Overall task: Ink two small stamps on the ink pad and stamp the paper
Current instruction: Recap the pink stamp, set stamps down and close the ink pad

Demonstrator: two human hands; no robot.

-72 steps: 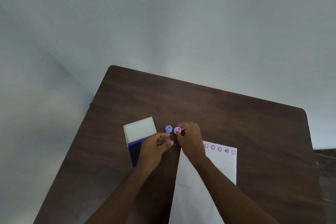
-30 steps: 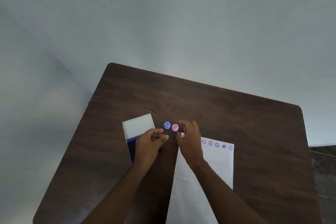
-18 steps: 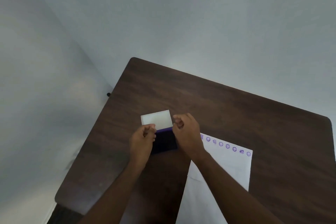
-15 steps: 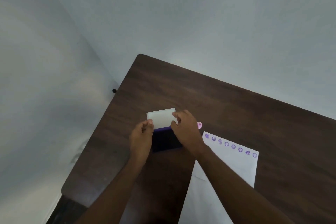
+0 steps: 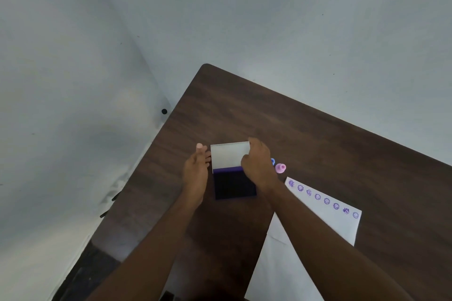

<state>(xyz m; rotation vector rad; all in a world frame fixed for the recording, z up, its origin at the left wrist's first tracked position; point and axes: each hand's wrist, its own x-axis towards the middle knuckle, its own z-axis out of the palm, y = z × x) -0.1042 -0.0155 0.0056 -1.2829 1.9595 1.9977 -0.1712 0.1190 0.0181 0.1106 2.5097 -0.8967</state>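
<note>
The ink pad lies open on the dark wooden table, its white lid raised at the far side. My right hand grips the lid's right edge. My left hand rests beside the pad's left edge with fingers extended, holding nothing. A pink stamp stands just right of my right hand, and a blue stamp peeks out behind my knuckles. The white paper lies to the right, with a row of purple prints along its top edge.
The table's left edge runs close to a grey wall, and a small black knob sits near the corner. Some dark items lie on the floor to the left.
Both stamps were set down on the table. My hands moved left to the ink pad, the right one taking hold of the lid. My left fingers have spread apart.
</note>
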